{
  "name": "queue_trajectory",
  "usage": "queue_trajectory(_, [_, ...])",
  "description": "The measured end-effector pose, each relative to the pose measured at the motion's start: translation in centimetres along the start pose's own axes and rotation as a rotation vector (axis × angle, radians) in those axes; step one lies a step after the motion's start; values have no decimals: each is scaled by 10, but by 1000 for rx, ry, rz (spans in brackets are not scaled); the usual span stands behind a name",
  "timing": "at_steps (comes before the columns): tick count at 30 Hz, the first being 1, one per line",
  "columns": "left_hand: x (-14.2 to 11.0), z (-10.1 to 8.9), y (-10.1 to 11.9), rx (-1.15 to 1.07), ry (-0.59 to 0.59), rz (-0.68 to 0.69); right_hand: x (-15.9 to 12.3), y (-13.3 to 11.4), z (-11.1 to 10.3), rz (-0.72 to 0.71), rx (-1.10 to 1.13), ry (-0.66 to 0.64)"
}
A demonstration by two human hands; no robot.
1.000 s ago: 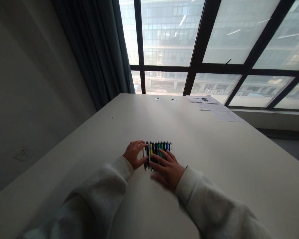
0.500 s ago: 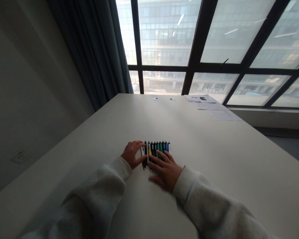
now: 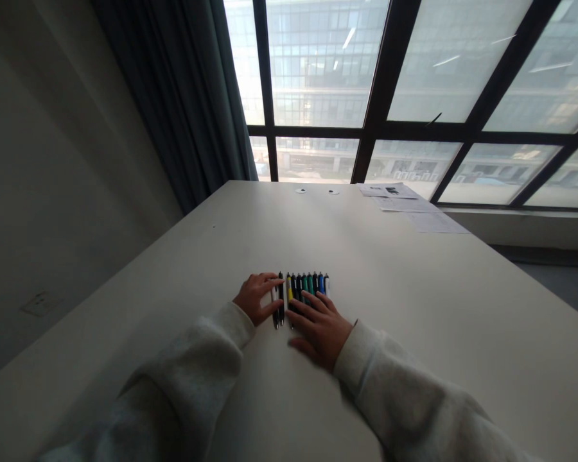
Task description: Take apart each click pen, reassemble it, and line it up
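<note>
Several pens lie side by side in a row on the white table. My left hand [image 3: 256, 298] is at the row's left end, its curved fingers and thumb apart and touching a black pen [image 3: 281, 295]. A pen with a white part [image 3: 275, 294] lies partly under that hand. A narrow gap separates these from a yellow-marked pen [image 3: 289, 289]. My right hand [image 3: 322, 330] rests with spread fingers over the lower part of the other pens, among them a green pen [image 3: 310, 282], a blue pen [image 3: 321, 283] and a white pen [image 3: 327, 286]. Their lower ends are hidden.
Printed sheets [image 3: 399, 196] lie at the far right of the table [image 3: 173, 289]. Two small white pieces with dark centres [image 3: 334, 192] sit near its far edge. Beyond are a window [image 3: 318, 64] and a dark curtain [image 3: 187, 83].
The lower ends of the leftmost pens have shifted slightly left, and the gap beside the yellow-marked pen looks a little different. My left fingertips have moved slightly; my right hand is nearly still.
</note>
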State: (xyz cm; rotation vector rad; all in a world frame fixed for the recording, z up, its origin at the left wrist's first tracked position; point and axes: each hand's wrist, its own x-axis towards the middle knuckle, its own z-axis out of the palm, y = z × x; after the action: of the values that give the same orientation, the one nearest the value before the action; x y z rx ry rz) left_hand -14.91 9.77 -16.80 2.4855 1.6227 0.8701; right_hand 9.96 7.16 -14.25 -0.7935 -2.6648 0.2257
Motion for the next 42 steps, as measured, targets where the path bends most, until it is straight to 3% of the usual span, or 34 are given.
queue_trajectory(18, [1,-5,-11,-77,0,35,0,3,1,-29,18,21])
queue_trajectory(29, [2,-13,-32,-115,-36,72,0,4,2,-51,12,47])
queue_trajectory(42, [-1,-19,-50,-8,-100,-33,-3,7,5,-56,18,110])
